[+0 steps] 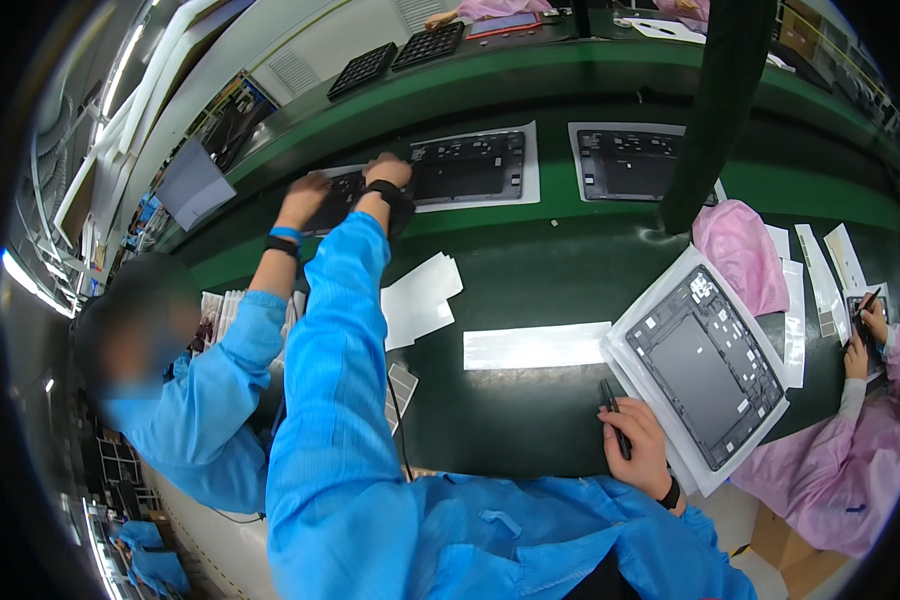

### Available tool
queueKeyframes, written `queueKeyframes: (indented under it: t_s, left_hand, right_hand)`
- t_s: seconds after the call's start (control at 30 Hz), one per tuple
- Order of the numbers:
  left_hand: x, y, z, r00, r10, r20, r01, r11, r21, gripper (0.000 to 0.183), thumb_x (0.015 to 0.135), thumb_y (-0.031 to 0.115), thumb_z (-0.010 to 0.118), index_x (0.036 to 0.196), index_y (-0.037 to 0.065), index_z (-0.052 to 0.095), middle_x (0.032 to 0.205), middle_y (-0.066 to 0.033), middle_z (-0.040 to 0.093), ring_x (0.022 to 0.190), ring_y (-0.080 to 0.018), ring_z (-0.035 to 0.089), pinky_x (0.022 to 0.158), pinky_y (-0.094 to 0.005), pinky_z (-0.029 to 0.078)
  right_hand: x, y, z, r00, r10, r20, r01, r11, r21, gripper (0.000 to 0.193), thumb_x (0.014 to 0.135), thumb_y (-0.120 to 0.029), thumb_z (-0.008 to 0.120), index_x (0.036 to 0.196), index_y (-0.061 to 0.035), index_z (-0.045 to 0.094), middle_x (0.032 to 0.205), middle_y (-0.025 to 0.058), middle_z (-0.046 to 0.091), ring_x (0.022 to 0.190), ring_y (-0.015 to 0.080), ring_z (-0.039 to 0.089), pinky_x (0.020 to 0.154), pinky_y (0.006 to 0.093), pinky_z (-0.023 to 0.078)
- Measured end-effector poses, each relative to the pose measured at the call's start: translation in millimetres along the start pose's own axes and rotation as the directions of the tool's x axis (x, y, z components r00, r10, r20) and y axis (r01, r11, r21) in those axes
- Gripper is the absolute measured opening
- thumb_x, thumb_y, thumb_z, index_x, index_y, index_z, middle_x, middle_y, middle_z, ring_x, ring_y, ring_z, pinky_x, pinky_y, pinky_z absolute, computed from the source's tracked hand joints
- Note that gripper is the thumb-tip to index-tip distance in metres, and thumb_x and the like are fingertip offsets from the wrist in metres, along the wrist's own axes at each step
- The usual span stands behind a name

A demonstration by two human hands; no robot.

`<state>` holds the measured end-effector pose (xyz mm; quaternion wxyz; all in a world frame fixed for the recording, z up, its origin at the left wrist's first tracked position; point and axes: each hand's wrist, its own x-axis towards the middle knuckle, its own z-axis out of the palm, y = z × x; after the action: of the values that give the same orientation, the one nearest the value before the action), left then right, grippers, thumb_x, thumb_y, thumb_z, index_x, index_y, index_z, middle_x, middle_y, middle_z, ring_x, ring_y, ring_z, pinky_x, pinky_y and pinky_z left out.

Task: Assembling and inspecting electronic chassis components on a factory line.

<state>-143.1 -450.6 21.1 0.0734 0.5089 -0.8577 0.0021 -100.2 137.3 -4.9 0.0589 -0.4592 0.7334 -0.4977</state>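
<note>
My left arm reaches far across to the green conveyor strip, and my left hand (387, 171) is closed at the left edge of a black tablet housing (467, 168) lying on a white sheet. What its fingers hold is hidden. Near the bench's front edge, my right hand (638, 440) is closed around slim black tweezers (620, 432). Right beside it, a second tablet housing (705, 360), dotted with small white pieces, lies tilted on a stack of white sheets. A white strip sheet (537, 346) lies flat between my arms.
At left, a co-worker's hand (304, 198) works over another black housing (342, 197) beside mine. A dark green post (715, 120) rises near a third white-backed housing (625, 165). White sheets (422, 300) lie left of centre. A pink-sleeved co-worker (845, 460) works at right.
</note>
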Motion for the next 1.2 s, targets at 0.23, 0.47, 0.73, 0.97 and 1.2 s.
queueKeyframes:
  t_s: [0.23, 0.47, 0.73, 0.97, 1.2]
  left_hand:
    - [-75.3, 216.2, -2.1, 0.897, 0.402, 0.182, -0.32, 0.877, -0.359, 0.042, 0.083, 0.033, 0.049, 0.092, -0.003, 0.07, 0.095, -0.0258, 0.067, 0.099, -0.0404, 0.063, 0.088, -0.0449, 0.049]
    - [-61.7, 271.2, 60.8, 0.948, 0.232, 0.218, -0.205, 0.968, -0.142, 0.032, 0.085, 0.024, 0.058, 0.11, 0.008, 0.069, 0.12, -0.0135, 0.064, 0.115, -0.0299, 0.06, 0.091, -0.0383, 0.048]
    - [-14.7, 167.8, 1.4, 0.744, 0.662, -0.09, -0.617, 0.733, 0.288, 0.016, 0.077, 0.013, 0.061, 0.083, 0.006, 0.074, 0.088, -0.0172, 0.07, 0.082, -0.0339, 0.068, 0.07, -0.042, 0.053]
    - [-129.0, 74.7, -134.4, 0.992, 0.023, -0.122, -0.1, 0.725, -0.682, 0.026, 0.092, 0.012, 0.051, 0.088, -0.01, 0.064, 0.078, -0.0226, 0.065, 0.066, -0.0322, 0.063, 0.06, -0.0402, 0.048]
    - [-345.5, -55.3, -141.4, 0.99, -0.133, 0.042, 0.108, 0.545, -0.832, 0.029, 0.096, 0.023, 0.048, 0.088, -0.002, 0.059, 0.063, -0.0032, 0.054, 0.049, -0.0139, 0.051, 0.047, -0.0308, 0.041]
  right_hand:
    - [2.6, -5.0, -0.8, 1.0, -0.014, 0.026, 0.013, 0.999, 0.042, 0.017, 0.076, 0.005, 0.062, 0.092, -0.0005, 0.066, 0.094, 0.0127, 0.068, 0.096, 0.0334, 0.06, 0.084, 0.0393, 0.049]
    - [4.3, 1.5, -3.1, 1.0, -0.014, -0.006, 0.014, 0.998, 0.057, 0.019, 0.075, 0.002, 0.064, 0.094, -0.0019, 0.066, 0.092, 0.0135, 0.063, 0.096, 0.0317, 0.06, 0.081, 0.0376, 0.05]
    - [-5.4, -0.4, -9.1, 0.999, -0.047, -0.007, 0.047, 0.975, 0.215, 0.017, 0.077, 0.002, 0.063, 0.093, -0.0021, 0.067, 0.093, 0.0132, 0.067, 0.098, 0.0316, 0.06, 0.085, 0.0386, 0.049]
    - [-11.2, 4.1, -5.8, 0.995, -0.059, -0.082, 0.072, 0.984, 0.164, 0.016, 0.077, 0.004, 0.061, 0.092, 0.0001, 0.066, 0.095, 0.0179, 0.065, 0.097, 0.0354, 0.06, 0.086, 0.0397, 0.047]
    - [-13.0, -0.1, -3.2, 0.948, -0.011, -0.318, 0.075, 0.979, 0.191, 0.02, 0.087, 0.002, 0.052, 0.105, 0.0028, 0.06, 0.106, 0.0189, 0.065, 0.109, 0.0327, 0.058, 0.098, 0.0397, 0.042]
